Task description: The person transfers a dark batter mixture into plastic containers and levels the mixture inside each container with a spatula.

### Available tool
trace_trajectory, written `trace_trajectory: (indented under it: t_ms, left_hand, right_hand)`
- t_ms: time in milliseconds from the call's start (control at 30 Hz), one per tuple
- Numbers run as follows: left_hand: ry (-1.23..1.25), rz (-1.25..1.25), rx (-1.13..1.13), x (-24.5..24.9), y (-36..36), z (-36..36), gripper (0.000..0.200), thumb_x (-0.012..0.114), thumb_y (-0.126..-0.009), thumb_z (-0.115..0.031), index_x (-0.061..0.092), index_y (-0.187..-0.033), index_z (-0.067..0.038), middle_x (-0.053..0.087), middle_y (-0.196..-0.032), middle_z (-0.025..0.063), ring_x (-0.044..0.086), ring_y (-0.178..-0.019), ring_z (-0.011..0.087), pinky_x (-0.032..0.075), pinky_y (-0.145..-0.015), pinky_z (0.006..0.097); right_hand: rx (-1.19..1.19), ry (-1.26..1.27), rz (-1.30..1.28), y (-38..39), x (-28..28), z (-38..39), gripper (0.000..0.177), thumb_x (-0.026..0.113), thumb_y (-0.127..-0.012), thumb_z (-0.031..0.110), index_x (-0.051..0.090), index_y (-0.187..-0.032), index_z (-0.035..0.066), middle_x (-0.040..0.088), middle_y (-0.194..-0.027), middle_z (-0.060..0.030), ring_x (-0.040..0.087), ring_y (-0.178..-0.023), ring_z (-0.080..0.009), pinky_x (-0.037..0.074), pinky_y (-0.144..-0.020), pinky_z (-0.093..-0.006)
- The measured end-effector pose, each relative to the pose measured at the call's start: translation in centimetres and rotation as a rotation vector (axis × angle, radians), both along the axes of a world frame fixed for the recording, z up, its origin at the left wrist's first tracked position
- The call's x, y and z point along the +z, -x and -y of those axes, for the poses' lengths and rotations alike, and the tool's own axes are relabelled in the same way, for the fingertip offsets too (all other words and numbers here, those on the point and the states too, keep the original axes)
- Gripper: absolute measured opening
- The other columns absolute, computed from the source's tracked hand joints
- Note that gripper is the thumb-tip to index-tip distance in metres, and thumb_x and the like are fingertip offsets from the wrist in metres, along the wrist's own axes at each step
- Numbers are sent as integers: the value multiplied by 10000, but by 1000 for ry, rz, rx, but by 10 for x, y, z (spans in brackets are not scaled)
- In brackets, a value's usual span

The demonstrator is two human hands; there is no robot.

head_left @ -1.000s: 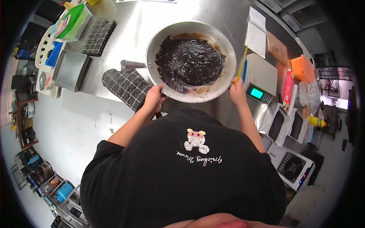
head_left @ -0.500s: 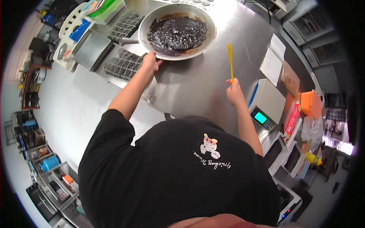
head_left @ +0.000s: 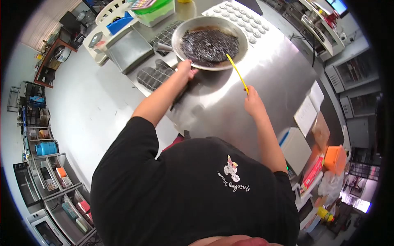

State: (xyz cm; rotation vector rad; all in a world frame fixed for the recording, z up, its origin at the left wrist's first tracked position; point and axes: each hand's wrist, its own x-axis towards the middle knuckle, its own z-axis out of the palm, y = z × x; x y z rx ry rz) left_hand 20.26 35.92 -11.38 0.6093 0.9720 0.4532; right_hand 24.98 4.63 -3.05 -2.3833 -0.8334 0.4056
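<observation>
A wide metal pan (head_left: pixel 179 52) of dark, glossy, sticky mixture (head_left: pixel 209 44) stands on the steel table (head_left: pixel 213 110). My left hand (head_left: pixel 186 70) grips the near left part of the pan's rim. The pan's handle (head_left: pixel 162 47) points left, over a checked cloth mitt. In my right hand (head_left: pixel 253 100) is a thin yellow spatula (head_left: pixel 237 71), its tip touching the right side of the mixture.
Left of the pan are a checked mitt (head_left: pixel 154 76), a steel box (head_left: pixel 129 48) and a green-rimmed container (head_left: pixel 155 14). Behind it lies a sheet with round pieces (head_left: pixel 240 20). A scale (head_left: pixel 296 149), notebook (head_left: pixel 305 117) and orange container (head_left: pixel 335 159) are at the right.
The yellow spatula has swung from upright beside the pan to lean left, its tip now at the mixture. My left hand stays at the pan's rim. The whole view has shifted.
</observation>
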Motion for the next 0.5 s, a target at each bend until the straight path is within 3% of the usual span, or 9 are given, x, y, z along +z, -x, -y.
trace_trajectory:
  t_ms: [67, 133, 300, 500]
  left_hand:
    - [80, 66, 14, 9, 5, -2, 270, 414, -863, -59, 443, -1129, -19, 573, -1019, 143, 627, -867, 294, 563, -687, 491]
    - [142, 85, 50, 6, 4, -7, 289, 428, -851, -71, 449, -1134, -20, 574, -1024, 138, 622, -891, 299, 554, -721, 499]
    - [46, 66, 14, -8, 12, -38, 304, 445, -858, -129, 457, -1148, -41, 542, -1088, 122, 554, -988, 274, 507, -789, 495]
    - [9, 57, -78, -13, 22, -86, 249, 455, -879, -159, 467, -1103, -51, 532, -1106, 98, 541, -1008, 253, 490, -831, 475]
  right_hand:
    - [56, -32, 144, -15, -1, -44, 369, 405, -810, 16, 426, -1176, 54, 527, -1137, -249, 516, -1033, -415, 428, -853, -472]
    - [55, 17, 133, -23, 9, -91, 386, 400, -819, 25, 421, -1202, 63, 529, -1150, -250, 516, -1050, -410, 428, -862, -473]
    - [119, 264, 104, -28, 15, -180, 415, 396, -847, 68, 414, -1261, 88, 546, -1129, -245, 539, -1036, -409, 434, -868, -478]
    - [119, 323, 44, -13, 14, -232, 460, 435, -821, 59, 395, -1278, 97, 508, -1189, -237, 530, -1053, -417, 432, -888, -469]
